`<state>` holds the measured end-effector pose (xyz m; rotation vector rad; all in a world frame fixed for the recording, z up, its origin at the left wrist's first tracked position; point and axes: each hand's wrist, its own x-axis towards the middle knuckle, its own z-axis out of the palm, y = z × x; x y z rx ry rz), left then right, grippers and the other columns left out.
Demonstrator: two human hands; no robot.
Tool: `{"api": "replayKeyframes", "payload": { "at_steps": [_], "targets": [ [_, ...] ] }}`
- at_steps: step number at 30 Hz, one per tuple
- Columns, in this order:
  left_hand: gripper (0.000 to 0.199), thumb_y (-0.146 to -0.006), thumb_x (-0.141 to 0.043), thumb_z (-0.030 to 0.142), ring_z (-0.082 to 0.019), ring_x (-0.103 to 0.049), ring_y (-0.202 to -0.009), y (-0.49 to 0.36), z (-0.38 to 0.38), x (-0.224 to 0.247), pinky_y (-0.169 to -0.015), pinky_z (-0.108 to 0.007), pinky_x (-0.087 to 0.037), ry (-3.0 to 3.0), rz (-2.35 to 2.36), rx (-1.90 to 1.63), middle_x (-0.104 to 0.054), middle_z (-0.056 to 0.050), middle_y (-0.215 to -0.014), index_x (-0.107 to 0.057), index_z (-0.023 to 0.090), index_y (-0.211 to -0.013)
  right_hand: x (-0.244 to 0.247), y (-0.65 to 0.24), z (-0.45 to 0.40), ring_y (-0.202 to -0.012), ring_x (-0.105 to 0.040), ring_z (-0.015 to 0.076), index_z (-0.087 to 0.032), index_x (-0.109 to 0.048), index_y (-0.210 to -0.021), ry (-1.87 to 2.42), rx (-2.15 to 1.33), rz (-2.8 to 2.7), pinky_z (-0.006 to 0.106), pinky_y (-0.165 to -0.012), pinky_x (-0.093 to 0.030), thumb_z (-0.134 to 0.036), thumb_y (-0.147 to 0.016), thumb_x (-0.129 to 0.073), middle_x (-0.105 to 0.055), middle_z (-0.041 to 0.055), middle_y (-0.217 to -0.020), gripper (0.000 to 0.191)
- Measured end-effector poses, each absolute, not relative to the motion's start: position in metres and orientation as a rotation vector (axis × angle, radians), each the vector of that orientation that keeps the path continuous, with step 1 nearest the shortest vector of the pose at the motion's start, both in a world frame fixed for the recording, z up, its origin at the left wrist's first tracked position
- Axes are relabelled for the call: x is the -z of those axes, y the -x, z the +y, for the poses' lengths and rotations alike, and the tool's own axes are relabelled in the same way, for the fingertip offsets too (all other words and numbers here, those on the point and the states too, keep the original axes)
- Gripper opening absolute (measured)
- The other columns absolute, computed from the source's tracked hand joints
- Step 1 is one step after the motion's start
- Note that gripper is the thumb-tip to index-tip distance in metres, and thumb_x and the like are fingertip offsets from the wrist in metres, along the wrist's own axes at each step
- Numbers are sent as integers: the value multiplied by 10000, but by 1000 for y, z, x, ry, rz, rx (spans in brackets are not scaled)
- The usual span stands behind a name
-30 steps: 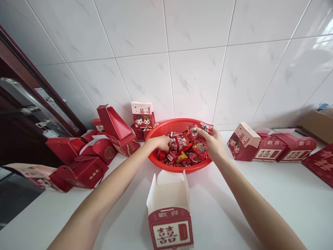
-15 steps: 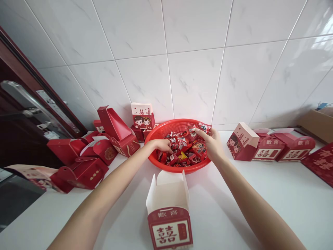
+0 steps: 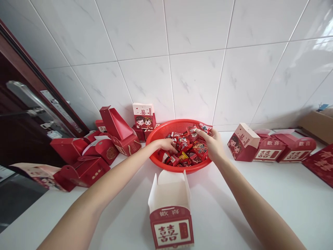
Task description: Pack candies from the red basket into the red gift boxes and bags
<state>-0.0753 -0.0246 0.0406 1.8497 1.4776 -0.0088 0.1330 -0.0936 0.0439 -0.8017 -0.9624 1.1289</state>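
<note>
A red plastic basket (image 3: pixel 187 169) holds a heap of red-wrapped candies (image 3: pixel 183 144). Inside it, on the left, my left hand (image 3: pixel 167 145) touches the heap, its fingers slightly apart and the tips partly hidden among the wrappers. My right hand (image 3: pixel 212 140) is at the basket's right rim, thumb and fingers closed on a small red candy packet (image 3: pixel 191 131); another red packet (image 3: pixel 205 127) shows behind the thumb, against the fingers. In front of the basket stands a red and white gift box (image 3: pixel 171 225), its top flaps up and its white inside showing.
Several red boxes (image 3: pixel 91 170) crowd the table's left side, some with lids raised. A box with cartoon figures (image 3: pixel 144 116) stands by the tiled wall. More boxes (image 3: pixel 267 149) line the right, with a cardboard carton (image 3: pixel 316 125) behind. A door handle (image 3: pixel 39 104) is at left.
My left hand has shifted slightly to the right within the candies. The right hand keeps its hold on the packet at the rim. The whole view has moved a little.
</note>
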Motion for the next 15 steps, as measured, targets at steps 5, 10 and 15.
{"api": "replayKeyframes", "payload": {
  "at_steps": [5,10,15],
  "targets": [
    [289,-558,-881,393,-146,-523,-548,76,-22,-38,-539,-248,-399,-1783,1432,11,-595,13,-517,-668,197,-540,-45,-134,-95,-761,-714,237,-230,-684,-835,827,-1118,-965,375,-717,-595,-414,-653,-864,-762,22,-810,314],
    [323,-496,-909,336,-128,-527,-537,73,-22,-39,-504,-223,-400,-1722,1453,-3,-587,27,-520,-619,194,-509,-44,-134,-94,-799,-724,240,-232,-692,-860,790,-1122,-983,381,-765,-597,-403,-676,-856,-773,25,-855,301],
    [282,-516,-901,298,-138,-577,-549,62,-22,-45,-493,-223,-438,-1609,1466,-3,-660,5,-613,-665,187,-623,-45,-134,-95,-793,-721,237,-221,-696,-854,796,-1117,-978,373,-755,-596,-380,-684,-856,-772,29,-845,282]
  ]
}}
